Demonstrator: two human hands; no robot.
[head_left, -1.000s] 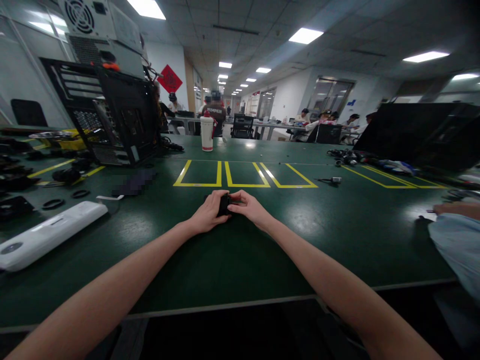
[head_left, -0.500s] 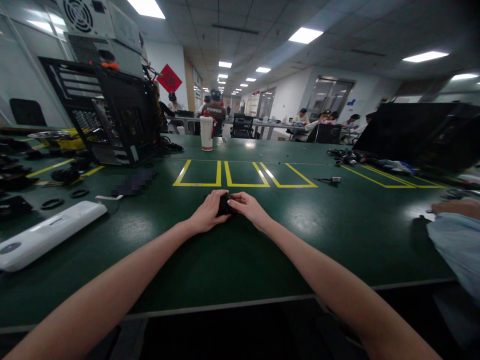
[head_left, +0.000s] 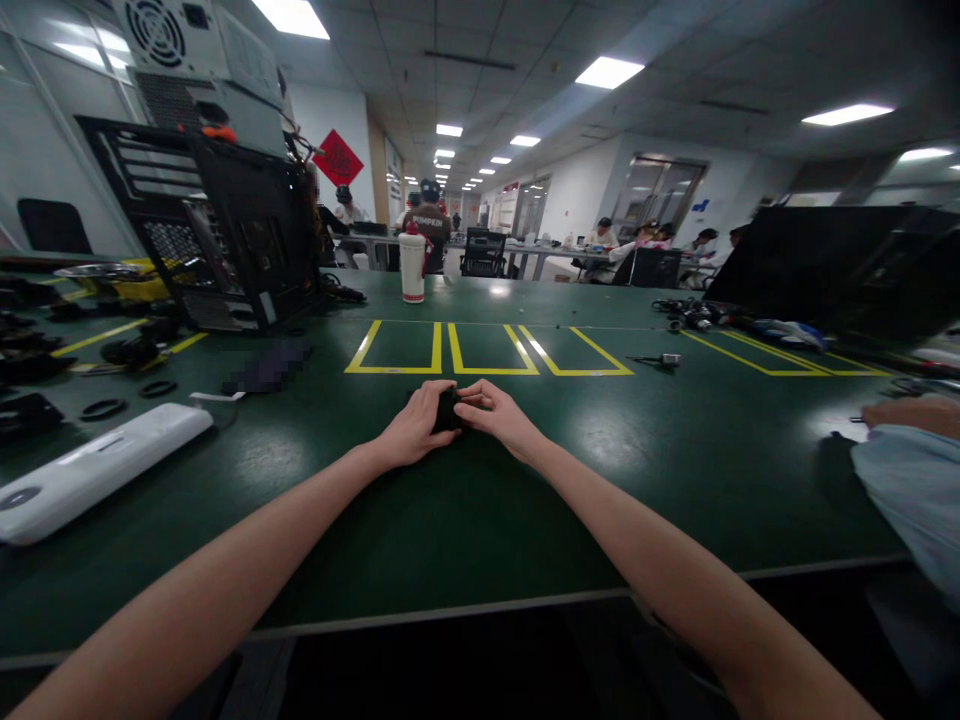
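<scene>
as left grip (head_left: 411, 428) and right grip (head_left: 504, 418) clamp a black object (head_left: 447, 412), its outline is partly hidden.

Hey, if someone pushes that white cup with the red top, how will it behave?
The white cup stands upright and looks taller than wide, so a high push could tip it. Its rounded side suggests it might roll if it fell onto the green table. Its contents are hidden, so its weight is hard to judge.

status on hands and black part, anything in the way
Left hand gripping small black part. Right hand touching its right edge. No obstruction visible; flat yellow tape outlines just beyond.
</scene>
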